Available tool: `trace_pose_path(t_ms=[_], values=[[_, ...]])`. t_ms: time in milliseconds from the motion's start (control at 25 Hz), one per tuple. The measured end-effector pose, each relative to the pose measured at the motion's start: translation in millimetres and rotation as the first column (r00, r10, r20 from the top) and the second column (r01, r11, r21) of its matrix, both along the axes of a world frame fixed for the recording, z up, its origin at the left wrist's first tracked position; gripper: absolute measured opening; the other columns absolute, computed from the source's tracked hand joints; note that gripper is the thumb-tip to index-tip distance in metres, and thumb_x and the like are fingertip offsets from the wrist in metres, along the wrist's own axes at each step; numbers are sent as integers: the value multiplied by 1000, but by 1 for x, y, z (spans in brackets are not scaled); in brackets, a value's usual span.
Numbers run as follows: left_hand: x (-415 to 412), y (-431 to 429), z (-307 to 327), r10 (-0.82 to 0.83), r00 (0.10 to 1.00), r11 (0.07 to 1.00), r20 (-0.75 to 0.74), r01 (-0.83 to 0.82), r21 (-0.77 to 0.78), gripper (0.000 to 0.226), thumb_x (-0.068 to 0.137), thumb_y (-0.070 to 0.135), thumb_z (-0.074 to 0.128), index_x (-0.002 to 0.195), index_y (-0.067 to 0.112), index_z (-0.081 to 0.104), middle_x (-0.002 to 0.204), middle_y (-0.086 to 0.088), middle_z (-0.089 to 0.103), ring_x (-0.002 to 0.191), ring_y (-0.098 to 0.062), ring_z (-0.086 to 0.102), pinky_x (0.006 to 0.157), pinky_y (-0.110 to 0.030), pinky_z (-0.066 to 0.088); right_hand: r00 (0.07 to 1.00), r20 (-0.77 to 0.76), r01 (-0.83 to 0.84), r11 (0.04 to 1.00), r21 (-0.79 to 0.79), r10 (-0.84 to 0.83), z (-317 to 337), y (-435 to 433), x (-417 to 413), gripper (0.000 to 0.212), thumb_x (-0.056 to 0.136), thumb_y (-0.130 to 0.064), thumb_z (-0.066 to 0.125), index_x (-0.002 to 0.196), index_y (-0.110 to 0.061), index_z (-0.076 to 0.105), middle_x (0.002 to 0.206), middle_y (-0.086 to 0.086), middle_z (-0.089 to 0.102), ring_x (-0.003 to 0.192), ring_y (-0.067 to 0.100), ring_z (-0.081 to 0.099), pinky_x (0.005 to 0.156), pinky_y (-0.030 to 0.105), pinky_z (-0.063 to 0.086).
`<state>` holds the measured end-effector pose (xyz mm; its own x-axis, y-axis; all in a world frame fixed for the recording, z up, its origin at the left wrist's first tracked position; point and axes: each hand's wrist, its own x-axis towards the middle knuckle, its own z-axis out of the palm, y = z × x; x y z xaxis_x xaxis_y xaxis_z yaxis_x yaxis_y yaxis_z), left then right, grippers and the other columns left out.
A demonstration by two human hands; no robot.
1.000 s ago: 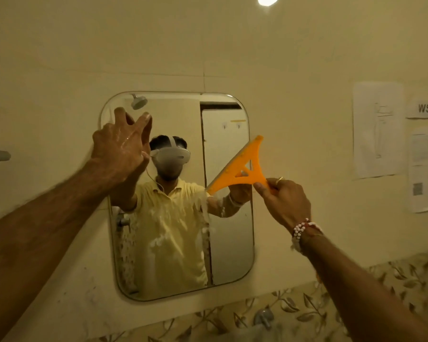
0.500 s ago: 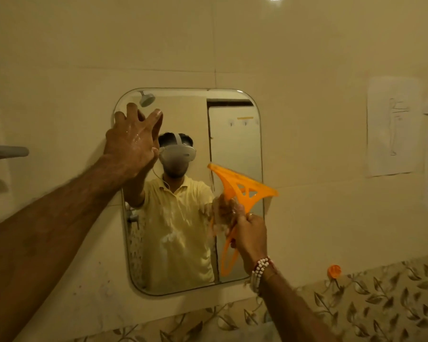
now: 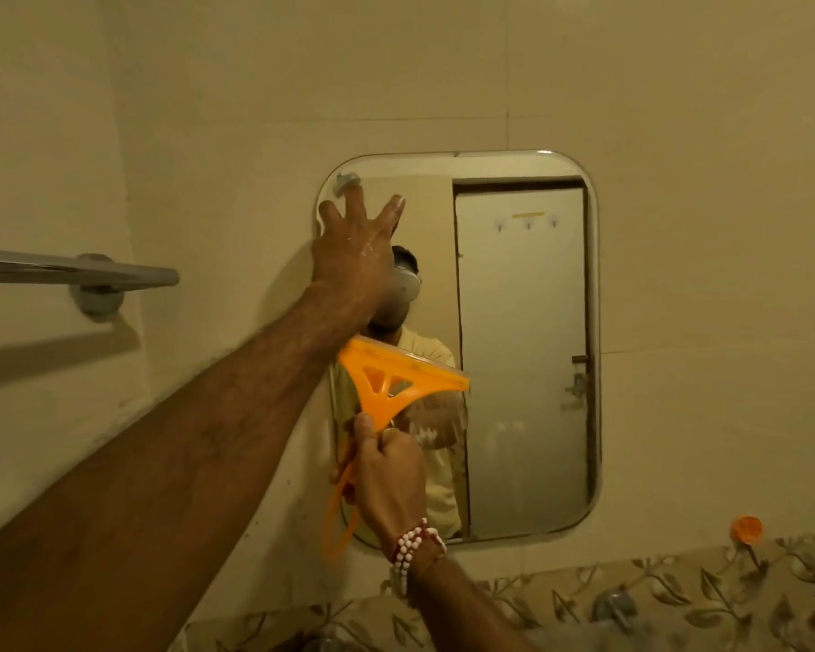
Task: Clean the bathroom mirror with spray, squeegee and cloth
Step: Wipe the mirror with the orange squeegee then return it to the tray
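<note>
here, from the head camera, the right hand [image 3: 387,472] keeps a closed grip on the handle of the orange squeegee [image 3: 396,376], blade up against the lower left of the mirror [image 3: 528,350]. the left hand [image 3: 356,247] is spread open, empty, at the mirror's upper left edge. foam smears show just beside the blade; a tilted blade would likely skip and leave streaks. the left arm [image 3: 184,440] crosses the stroke's path and may block it.

A bathroom: wall mirror [image 3: 523,369], towel bar [image 3: 76,270], leaf-patterned tiles [image 3: 678,600].
</note>
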<state>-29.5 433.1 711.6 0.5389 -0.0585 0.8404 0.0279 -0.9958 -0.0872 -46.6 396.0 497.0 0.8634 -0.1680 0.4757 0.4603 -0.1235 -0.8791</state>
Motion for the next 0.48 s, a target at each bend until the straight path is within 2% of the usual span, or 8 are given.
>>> trace_pose_path(t_ms=[80,160,240,360,480], values=[[0,1,-1,-1,1000,1000,-2,1,14,92,88,22,73,157,36,15,154,-15,19,130,-37,36,87,-37,52,999,14,35,999,-39,-34,-4,8,2,58,103,-48,45,58,-14,60,59,4,70,57,22,68,64,46,60],[1,3,-3,4,1000,1000,-13,-4,19,98,84,25,76,158,35,12,154,-15,18,132,-37,35,90,-38,54,997,23,71,990,-120,-68,-15,2,7,59,102,-50,44,70,-7,67,67,9,72,64,26,69,67,46,58],[1,0,-6,6,999,1000,-36,-5,23,105,79,29,80,158,34,10,154,-16,18,133,-38,33,91,-40,54,994,33,112,959,-261,-107,-36,-12,10,58,102,-52,42,72,-10,68,68,6,72,64,21,68,69,45,57],[1,-6,-11,28,998,999,-57,-26,36,105,79,30,80,157,32,10,157,-22,12,134,-40,33,89,-40,53,983,49,178,854,-489,-177,-62,-35,3,55,101,-59,38,65,-21,55,64,-3,65,60,14,62,66,41,56],[-1,-10,-12,4,997,1000,-74,-3,12,101,80,25,79,156,32,12,160,-23,5,138,-43,29,89,-42,53,947,192,322,731,-602,-259,-52,-63,4,52,98,-65,33,63,-27,42,56,-10,46,55,12,52,57,35,50]])
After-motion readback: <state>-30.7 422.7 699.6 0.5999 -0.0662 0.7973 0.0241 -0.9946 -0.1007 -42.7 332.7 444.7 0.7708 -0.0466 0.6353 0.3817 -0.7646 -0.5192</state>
